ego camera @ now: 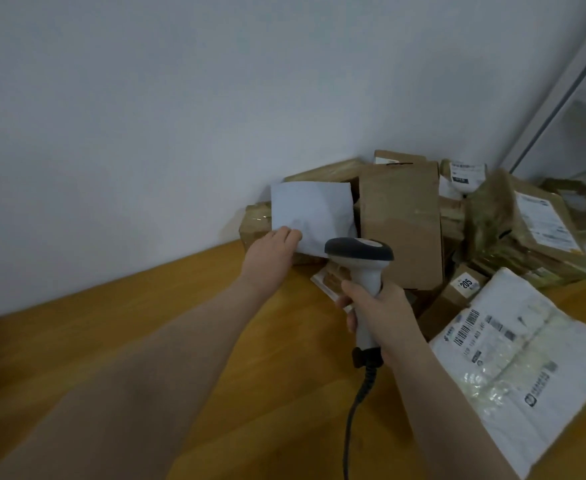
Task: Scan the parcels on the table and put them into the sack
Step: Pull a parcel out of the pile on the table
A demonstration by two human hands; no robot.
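Fingers (289, 234) of the left hand (270, 254) pinch only the lower corner of the white mailer (310, 213) held up before the parcel pile (402, 220) on the table (180, 341), the right hand (379, 311) clasping the scanner (360, 252), so it may slip, and with no label on its visible face the scan could miss.

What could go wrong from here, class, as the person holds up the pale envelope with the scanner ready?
The left hand pinches the pale envelope by one corner only, so it might slip. The side facing us shows no label, so the scanner in the right hand may read nothing. The cardboard boxes behind are loosely piled and could topple.
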